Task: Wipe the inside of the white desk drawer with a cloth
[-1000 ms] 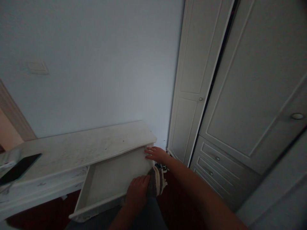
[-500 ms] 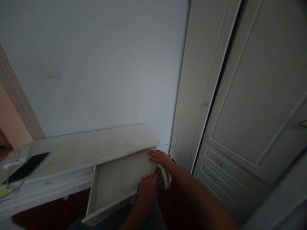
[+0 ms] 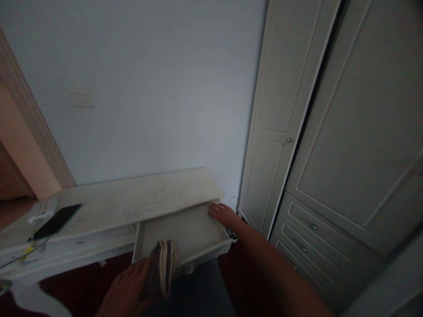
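A white drawer point(image 3: 185, 235) stands pulled out of a long white desk point(image 3: 125, 204). My right hand point(image 3: 224, 215) rests on the drawer's right rim near the desk top, its fingers stretched out flat. My left hand point(image 3: 127, 293) is low in view, in front of the drawer's front edge, closed on a folded brown and cream cloth point(image 3: 162, 270) that stands up against the drawer front.
A black phone point(image 3: 57, 221) lies on the desk's left end beside a white object and a yellowish cable. A white wardrobe point(image 3: 330, 145) with doors and small drawers fills the right side. A bare wall with a switch plate point(image 3: 81, 99) is behind. Dark red floor below.
My left hand has moved with the cloth from the drawer's right side down and left to its front edge. The drawer sits further in. The view has shifted right.
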`<act>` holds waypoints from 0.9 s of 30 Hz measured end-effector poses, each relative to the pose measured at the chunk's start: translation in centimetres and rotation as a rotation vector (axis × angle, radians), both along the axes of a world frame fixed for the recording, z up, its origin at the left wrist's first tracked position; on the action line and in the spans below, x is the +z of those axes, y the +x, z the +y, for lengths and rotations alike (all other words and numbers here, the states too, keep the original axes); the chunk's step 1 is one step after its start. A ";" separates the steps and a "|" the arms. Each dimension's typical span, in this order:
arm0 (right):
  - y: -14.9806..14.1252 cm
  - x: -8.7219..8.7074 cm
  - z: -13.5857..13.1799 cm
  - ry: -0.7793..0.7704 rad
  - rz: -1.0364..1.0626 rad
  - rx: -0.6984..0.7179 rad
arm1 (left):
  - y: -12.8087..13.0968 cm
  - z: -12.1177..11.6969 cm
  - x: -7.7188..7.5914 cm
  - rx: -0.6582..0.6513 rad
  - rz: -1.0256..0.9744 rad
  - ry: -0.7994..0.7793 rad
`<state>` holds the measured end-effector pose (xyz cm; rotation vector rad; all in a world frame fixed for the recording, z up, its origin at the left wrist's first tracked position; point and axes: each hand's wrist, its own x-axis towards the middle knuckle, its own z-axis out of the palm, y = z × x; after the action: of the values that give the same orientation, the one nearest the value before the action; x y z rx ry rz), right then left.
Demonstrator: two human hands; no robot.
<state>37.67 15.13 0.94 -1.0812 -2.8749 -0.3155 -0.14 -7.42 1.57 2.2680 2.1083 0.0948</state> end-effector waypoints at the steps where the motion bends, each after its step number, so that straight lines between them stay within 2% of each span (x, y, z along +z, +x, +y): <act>1: -0.1 0.3 0.0 -0.008 -0.001 0.000 | -0.6 -0.5 -1.4 -0.022 0.079 0.041; 4: -0.9 1.2 0.1 -0.033 -0.008 0.008 | -0.7 -1.0 -4.9 -0.058 0.192 0.226; 5: -1.3 1.6 0.0 -0.041 -0.016 0.017 | -0.5 -0.8 -5.5 -0.053 0.201 0.252; 7: -2.3 2.2 -0.7 -0.073 -0.026 0.048 | -0.3 -0.2 -5.8 -0.050 0.188 0.212; 10: -3.9 2.1 -3.0 -0.175 0.066 0.060 | -1.1 1.0 -4.4 -0.146 0.045 0.081; 13: -5.1 0.6 -5.6 -0.312 0.223 -0.026 | -2.9 2.0 -2.3 -0.228 -0.271 0.081; 16: -5.7 -1.2 -7.0 -0.391 0.310 -0.140 | -4.2 3.1 -0.1 -0.098 -0.565 0.249; 17: -5.8 -1.6 -7.2 -0.394 0.328 -0.164 | -4.3 3.7 0.7 -0.046 -0.590 0.318; 19: -5.9 -1.9 -7.2 -0.388 0.347 -0.184 | -3.9 5.0 2.0 -0.024 -0.486 0.396; 21: -6.0 -1.7 -7.2 -0.392 0.357 -0.190 | -3.0 6.5 2.6 -0.118 -0.260 0.298; 23: -6.0 -1.4 -7.3 -0.400 0.356 -0.192 | -2.0 8.1 2.3 -0.187 -0.084 0.050; 25: -6.0 -1.1 -7.6 -0.403 0.356 -0.195 | -0.9 9.4 1.0 -0.217 -0.032 -0.193; 27: -6.0 -0.9 -7.9 -0.400 0.360 -0.205 | 0.0 10.5 -0.9 -0.228 -0.050 -0.333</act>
<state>31.66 7.28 0.02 -1.3303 -2.5621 0.4255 -0.16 3.03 0.62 2.2529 1.6771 -0.1907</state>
